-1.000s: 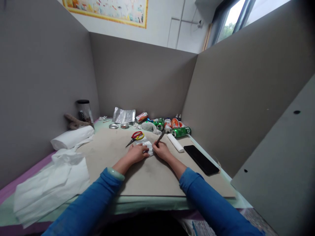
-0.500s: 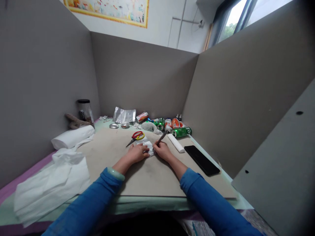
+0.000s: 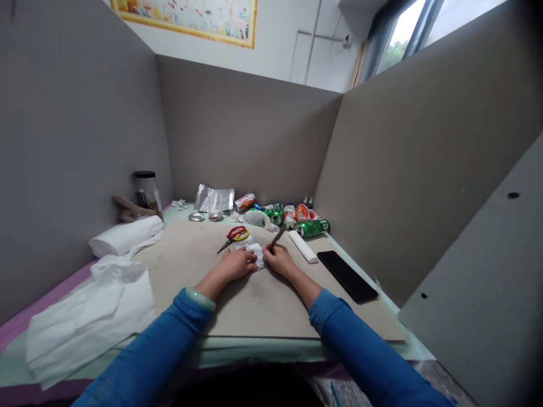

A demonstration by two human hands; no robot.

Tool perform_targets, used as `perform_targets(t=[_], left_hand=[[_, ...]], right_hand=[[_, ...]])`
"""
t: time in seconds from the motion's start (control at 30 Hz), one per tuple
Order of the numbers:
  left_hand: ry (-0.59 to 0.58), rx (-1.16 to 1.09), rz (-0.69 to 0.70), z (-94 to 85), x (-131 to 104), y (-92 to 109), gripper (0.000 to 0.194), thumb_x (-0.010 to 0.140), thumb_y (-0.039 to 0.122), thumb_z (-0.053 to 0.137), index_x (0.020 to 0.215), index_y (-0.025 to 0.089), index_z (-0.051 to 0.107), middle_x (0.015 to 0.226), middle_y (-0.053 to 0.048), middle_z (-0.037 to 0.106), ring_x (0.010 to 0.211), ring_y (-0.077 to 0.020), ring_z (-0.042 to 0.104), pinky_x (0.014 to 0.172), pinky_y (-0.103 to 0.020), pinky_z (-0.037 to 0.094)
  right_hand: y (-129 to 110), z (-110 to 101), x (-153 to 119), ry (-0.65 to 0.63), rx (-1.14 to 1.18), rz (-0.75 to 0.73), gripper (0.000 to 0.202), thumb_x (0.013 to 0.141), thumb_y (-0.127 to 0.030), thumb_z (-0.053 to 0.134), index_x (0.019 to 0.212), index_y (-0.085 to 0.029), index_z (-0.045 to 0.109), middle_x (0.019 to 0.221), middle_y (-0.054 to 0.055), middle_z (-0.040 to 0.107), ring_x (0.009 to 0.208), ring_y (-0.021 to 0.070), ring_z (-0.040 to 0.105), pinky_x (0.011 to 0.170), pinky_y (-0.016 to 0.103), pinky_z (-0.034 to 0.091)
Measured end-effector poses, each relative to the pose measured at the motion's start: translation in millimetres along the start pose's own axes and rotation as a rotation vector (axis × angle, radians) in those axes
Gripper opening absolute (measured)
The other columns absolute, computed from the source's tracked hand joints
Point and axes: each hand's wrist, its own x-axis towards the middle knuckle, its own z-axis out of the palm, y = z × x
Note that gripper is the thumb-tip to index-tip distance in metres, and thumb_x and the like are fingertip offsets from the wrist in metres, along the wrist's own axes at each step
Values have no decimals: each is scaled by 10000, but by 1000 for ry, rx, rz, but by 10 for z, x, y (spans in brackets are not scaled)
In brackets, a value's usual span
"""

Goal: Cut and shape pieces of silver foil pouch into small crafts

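My right grip is closed around a dark pen (image 3: 278,236), with the pale, shiny sheet (image 3: 253,247) lying beneath my hands.
Nearest me is the beige board (image 3: 263,316) on the cloth-covered counter (image 3: 254,349), with a white cloth (image 3: 91,311) at its left and a black phone (image 3: 348,277) on its right side. My left hand (image 3: 236,263) is unclosed, fingers resting on the sheet, which looks steadied that way; my right hand (image 3: 280,261) is at its right edge, and I can't make out the pen's tip or any mark. The white bar (image 3: 302,247) lies beyond, to the right, and the scissors (image 3: 238,233) lie just past the sheet. Farther off are drink cans (image 3: 313,228) and a silver foil piece (image 3: 214,199).
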Motion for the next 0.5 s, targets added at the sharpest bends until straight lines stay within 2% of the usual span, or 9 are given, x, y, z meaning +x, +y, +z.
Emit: perform_targets(t=[0.33,0.5], left_hand=[[6,-3,24,-28,-6,8,254,829,383,531,1038,294,645,1161,-8,614,1202,-261,452,960,-388,357],[3,-11,13,-27,-6,3,278,826,385,534,1067,295,636,1200,-12,599,1212,-265,446,955,-399,356]], right_hand=[[-25,6,17,40,-79,22,229,816,-247,453,717,-134,626,669,61,626,620,147,532,603,228,358],[6,8,15,8,44,58,239,806,-277,459,673,-141,602,583,23,579,563,129,507,547,212,351]])
